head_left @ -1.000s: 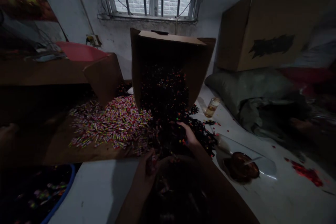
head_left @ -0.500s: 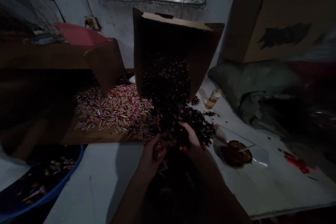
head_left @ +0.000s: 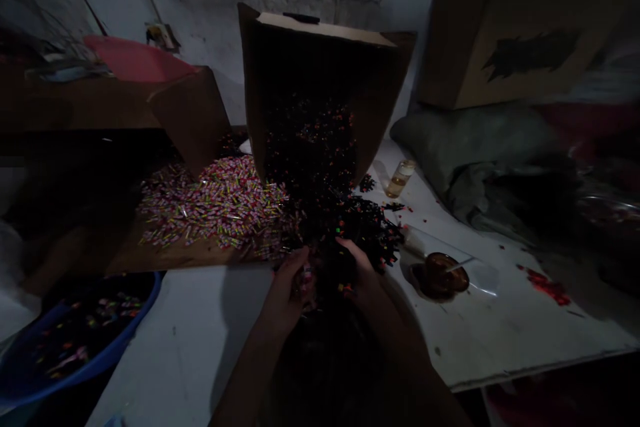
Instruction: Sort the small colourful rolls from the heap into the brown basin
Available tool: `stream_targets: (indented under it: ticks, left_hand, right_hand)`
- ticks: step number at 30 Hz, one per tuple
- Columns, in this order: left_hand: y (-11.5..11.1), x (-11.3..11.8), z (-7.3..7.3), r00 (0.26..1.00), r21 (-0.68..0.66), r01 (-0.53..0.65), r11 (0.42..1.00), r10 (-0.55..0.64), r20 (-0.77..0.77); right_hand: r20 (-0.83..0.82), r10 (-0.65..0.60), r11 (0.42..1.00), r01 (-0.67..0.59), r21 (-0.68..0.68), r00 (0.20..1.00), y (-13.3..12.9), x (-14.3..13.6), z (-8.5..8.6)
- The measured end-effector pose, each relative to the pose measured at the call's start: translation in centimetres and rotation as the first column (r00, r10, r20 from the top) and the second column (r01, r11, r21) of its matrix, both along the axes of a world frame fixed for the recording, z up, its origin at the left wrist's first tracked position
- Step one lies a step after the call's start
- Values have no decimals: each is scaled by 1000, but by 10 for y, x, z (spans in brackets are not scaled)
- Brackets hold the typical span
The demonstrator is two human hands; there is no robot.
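My left hand (head_left: 286, 287) is curled around several small pink-and-white patterned tubes (head_left: 306, 277). Close beside it, my right hand (head_left: 365, 273) has its fingers closed around small dark pieces, with orange and yellow ends (head_left: 345, 288) showing near the palm; their kind is too dark to make out. Just past my right hand lies a pile of small black pieces (head_left: 377, 227). It spreads out from a tilted open cardboard box (head_left: 377, 127) full of similar pieces. Left of the box spreads a large heap of pink-and-yellow patterned tubes (head_left: 225, 203).
A small bottle of amber liquid (head_left: 400, 179) and a bowl of brown liquid with a stick (head_left: 440, 273) stand to the right, near red bits (head_left: 547, 288). Lower left is a blue basin (head_left: 107, 353) of mixed pieces. Another person's arm (head_left: 60, 257) shows at far left.
The view has shifted slightly, and the scene sits a little further left and up. Both hands stay close together in front of the pile, their hold much the same.
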State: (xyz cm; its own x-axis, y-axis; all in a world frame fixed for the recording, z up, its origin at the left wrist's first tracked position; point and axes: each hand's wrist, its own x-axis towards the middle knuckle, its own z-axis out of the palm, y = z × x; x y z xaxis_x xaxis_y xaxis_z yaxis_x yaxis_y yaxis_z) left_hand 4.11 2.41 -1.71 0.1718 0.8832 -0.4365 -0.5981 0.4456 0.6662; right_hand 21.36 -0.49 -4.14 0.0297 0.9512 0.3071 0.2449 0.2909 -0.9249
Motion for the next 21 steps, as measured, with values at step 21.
stream_targets:
  ticks: [21]
  left_hand:
    - [-11, -3, 17, 883, 370, 47, 928, 135, -450]
  right_hand:
    - [-646, -497, 811, 44, -583, 579, 14, -44, 43]
